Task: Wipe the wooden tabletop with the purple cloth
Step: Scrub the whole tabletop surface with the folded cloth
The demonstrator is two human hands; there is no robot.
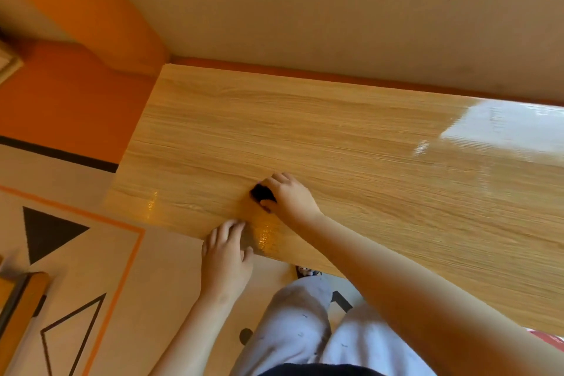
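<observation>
A light wooden tabletop (335, 137) runs across the view from the left to the right edge. My right hand (290, 195) presses a small dark purple cloth (262, 192) onto the wood near the table's front left part; only a bunched bit of cloth shows beyond my fingers. My left hand (225, 256) rests at the table's near edge, fingers spread flat on the wood and holding nothing. Both forearms reach in from the bottom of the view.
A beige wall with an orange strip (305, 73) borders the table's far side. An orange wall (76, 91) stands to the left. The floor (91, 284) has triangle markings. My legs in pale trousers (305, 323) are below the table edge. Glare lies at the right (503, 125).
</observation>
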